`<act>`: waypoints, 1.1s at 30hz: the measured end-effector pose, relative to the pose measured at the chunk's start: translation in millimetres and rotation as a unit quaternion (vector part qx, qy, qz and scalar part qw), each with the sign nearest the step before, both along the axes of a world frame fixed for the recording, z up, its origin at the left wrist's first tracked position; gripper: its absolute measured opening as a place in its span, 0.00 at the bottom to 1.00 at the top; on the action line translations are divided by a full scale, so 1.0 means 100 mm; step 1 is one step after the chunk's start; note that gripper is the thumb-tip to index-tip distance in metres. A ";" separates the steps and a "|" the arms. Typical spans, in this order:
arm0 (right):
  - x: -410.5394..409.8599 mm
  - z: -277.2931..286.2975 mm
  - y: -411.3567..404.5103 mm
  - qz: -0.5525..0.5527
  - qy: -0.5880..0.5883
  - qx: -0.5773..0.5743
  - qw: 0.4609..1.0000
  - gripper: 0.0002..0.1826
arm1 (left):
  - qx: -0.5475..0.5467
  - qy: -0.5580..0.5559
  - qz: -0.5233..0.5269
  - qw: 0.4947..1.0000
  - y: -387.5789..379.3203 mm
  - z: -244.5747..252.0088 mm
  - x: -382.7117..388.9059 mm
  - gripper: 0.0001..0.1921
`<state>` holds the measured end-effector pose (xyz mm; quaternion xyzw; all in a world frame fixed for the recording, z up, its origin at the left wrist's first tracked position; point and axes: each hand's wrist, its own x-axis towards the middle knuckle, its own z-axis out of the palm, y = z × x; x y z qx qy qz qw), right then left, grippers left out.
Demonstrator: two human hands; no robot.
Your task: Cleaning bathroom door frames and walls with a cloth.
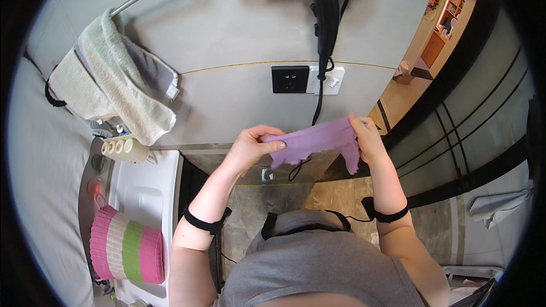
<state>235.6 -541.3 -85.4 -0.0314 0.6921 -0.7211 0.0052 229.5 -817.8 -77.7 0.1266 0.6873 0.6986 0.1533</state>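
Note:
A small purple cloth [315, 140] is stretched between my two hands in front of the tiled wall. My left hand [258, 147] pinches its left end between thumb and fingers. The other end is gripped at its top corner by my right hand [364, 136], and a loose flap hangs down beside that hand. The cloth has a ragged lower edge. Just above it, a black cable runs down from a black hair dryer [326, 21] mounted on the wall.
Towels [115, 76] hang from a metal bar at upper left. A striped woven basket [128, 245] lies on the white sink [147, 187], near a cup holder [128, 147]. Black and white sockets [290, 79] are on the wall. A dark-framed glass door [460, 123] stands at right.

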 end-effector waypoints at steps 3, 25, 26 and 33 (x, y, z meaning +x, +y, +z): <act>-0.01 0.18 -0.16 0.007 -0.041 -0.079 0.996 0.21 | -0.047 -0.022 0.040 0.998 -0.26 0.00 -0.03 0.10; 0.21 0.16 -1.19 0.070 -0.034 -0.220 0.972 0.20 | 0.150 0.112 0.046 0.981 0.08 0.20 0.14 0.22; 0.22 0.14 -1.17 0.112 -0.118 -0.367 0.916 0.20 | 0.092 0.148 -0.002 0.985 0.16 0.18 0.15 0.23; 0.13 0.38 -0.59 -0.069 0.155 -0.308 0.936 0.22 | 0.202 0.147 -0.059 0.966 0.33 0.42 0.21 0.28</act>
